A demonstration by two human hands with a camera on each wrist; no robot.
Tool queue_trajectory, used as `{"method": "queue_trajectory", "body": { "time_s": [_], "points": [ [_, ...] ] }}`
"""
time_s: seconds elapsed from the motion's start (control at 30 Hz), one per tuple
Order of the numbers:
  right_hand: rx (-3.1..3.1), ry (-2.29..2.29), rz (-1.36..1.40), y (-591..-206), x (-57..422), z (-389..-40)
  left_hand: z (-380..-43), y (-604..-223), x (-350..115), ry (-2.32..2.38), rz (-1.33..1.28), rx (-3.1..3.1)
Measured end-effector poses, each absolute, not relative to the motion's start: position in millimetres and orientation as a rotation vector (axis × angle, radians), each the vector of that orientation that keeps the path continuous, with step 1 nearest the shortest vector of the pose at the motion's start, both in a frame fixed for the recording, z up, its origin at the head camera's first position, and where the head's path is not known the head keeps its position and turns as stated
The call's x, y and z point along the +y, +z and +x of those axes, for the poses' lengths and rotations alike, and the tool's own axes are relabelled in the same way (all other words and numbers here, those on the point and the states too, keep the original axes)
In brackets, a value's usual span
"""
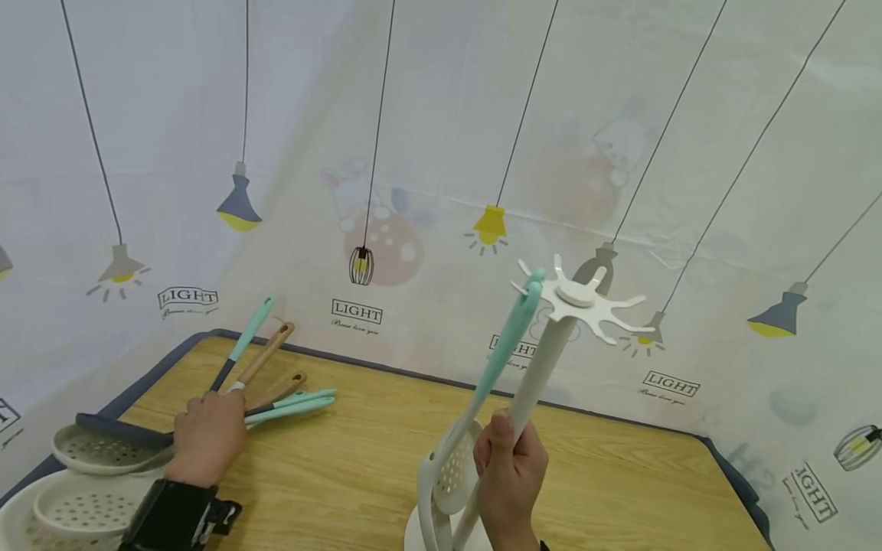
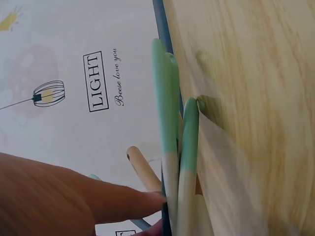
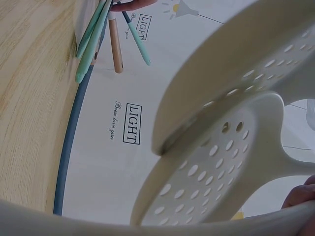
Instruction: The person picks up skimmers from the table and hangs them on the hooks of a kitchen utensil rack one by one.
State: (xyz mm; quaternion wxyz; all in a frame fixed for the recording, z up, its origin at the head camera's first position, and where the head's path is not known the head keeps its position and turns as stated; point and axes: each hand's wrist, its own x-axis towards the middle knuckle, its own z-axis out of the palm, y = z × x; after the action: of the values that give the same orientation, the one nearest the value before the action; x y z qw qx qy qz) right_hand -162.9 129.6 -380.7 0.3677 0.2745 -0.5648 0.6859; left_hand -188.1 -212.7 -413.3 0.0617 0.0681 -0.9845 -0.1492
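Note:
My right hand [image 1: 513, 471] grips the white pole of a utensil stand [image 1: 544, 367], its thumb up along the pole. A spoked hook ring [image 1: 579, 298] tops the tilted stand. Mint-handled white utensils [image 1: 506, 344] hang from it, and their perforated heads [image 3: 206, 182] fill much of the right wrist view. At the left, my left hand [image 1: 210, 436] is over a pile of utensils. Its fingertip [image 2: 152, 200] touches the bunched mint-and-white handles [image 2: 187, 147] in the left wrist view. I cannot tell whether it grips one.
Perforated white utensil heads [image 1: 89, 509] and a dark utensil head [image 1: 124, 432] lie at the table's left. Wooden handles [image 1: 269, 352] and a mint-and-dark handle [image 1: 251, 329] point toward the back. The wooden table [image 1: 358, 444] meets a printed sheet [image 1: 427, 153] behind.

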Motion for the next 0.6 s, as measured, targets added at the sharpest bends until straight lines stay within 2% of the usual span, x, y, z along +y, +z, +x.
{"method": "queue_trajectory", "body": {
  "time_s": [0.6],
  "points": [
    [-1.531, 1.765, 0.581, -375.9, 127.3, -157.8, -185.8, -411.1, -213.3, -0.472, 0.164, -2.917]
  ]
}}
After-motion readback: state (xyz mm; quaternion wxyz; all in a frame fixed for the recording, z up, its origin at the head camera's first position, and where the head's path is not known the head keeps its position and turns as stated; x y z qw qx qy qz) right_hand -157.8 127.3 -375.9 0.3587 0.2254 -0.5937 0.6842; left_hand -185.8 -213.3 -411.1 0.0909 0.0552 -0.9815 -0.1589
